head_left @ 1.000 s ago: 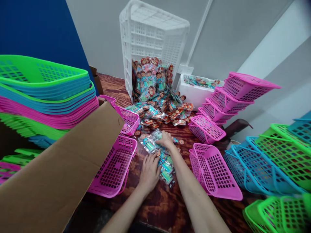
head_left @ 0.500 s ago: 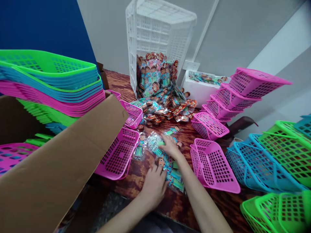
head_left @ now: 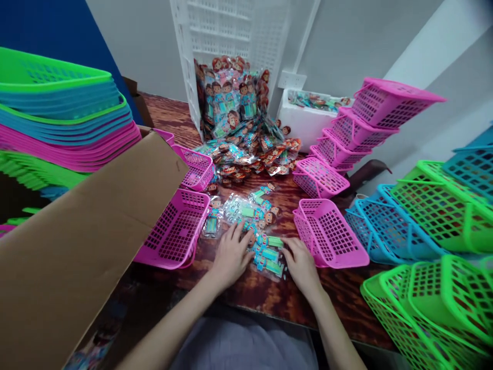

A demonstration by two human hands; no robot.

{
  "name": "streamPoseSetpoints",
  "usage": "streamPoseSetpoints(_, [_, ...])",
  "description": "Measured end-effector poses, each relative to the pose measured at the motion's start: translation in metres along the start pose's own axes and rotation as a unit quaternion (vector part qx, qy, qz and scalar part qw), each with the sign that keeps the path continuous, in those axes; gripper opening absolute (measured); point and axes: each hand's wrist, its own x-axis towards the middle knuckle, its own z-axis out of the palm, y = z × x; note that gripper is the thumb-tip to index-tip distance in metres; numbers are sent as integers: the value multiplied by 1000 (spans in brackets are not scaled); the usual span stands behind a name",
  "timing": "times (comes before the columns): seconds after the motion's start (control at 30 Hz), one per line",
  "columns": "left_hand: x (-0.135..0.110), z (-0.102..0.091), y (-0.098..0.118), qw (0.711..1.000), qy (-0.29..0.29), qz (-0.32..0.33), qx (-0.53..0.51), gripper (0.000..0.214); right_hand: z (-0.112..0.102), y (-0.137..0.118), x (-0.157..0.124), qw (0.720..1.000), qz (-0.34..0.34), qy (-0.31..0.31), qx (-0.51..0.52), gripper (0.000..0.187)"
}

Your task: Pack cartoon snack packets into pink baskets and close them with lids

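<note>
A cluster of clear plastic packets [head_left: 265, 252] printed with cartoon figures in blue and green lies on the table between my hands. My left hand [head_left: 231, 254] rests on the left edge of the cluster, its fingers stretched out and partly over the packets. On the other side, my right hand [head_left: 302, 264] has its fingers apart, with the fingertips touching the right ends of the packets. Just beyond are more loose packets [head_left: 265, 208]. One single packet [head_left: 211, 223] lies beside the pink basket [head_left: 173, 252] on the left.
Another pink basket [head_left: 335, 236] sits to the right, below a pink basket stack [head_left: 373, 108]. Blue baskets [head_left: 389, 226] and green baskets [head_left: 419, 298] crowd the far right. A cardboard box [head_left: 96, 231] leans in from the left. A packet heap [head_left: 246, 144] spills from a white crate [head_left: 185, 61].
My right hand has drawn back from the farther packets to the right end of the near cluster. My left hand has moved slightly up onto the packets. The camera view has shifted.
</note>
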Motion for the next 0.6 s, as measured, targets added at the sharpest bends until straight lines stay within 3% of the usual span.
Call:
streamPoseSetpoints(0.1, [15, 5, 5, 997, -43, 51, 28, 61, -6, -1, -24, 998, 41, 47, 22, 24])
streamPoseSetpoints(0.17, [18, 11, 7, 993, -67, 86, 38, 68, -2, -7, -50, 989, 118, 21, 88, 26])
streamPoseSetpoints(0.27, [8, 16, 12, 991, -85, 92, 54, 69, 14, -15, -92, 928, 274, -75, 241, 36])
streamPoseSetpoints(0.37, [-15, 16, 22, 991, -86, 58, 82, 64, 32, -22, -118, 858, 344, -46, 378, 63])
streamPoseSetpoints(0.5, [-45, 14, 43, 993, -79, 0, 83, 61, 41, -31, -117, 776, 366, 10, 513, 83])
streamPoseSetpoints(0.6, [-56, 20, 61, 996, -67, -22, 53, 52, 48, -34, -96, 781, 349, 50, 516, 84])
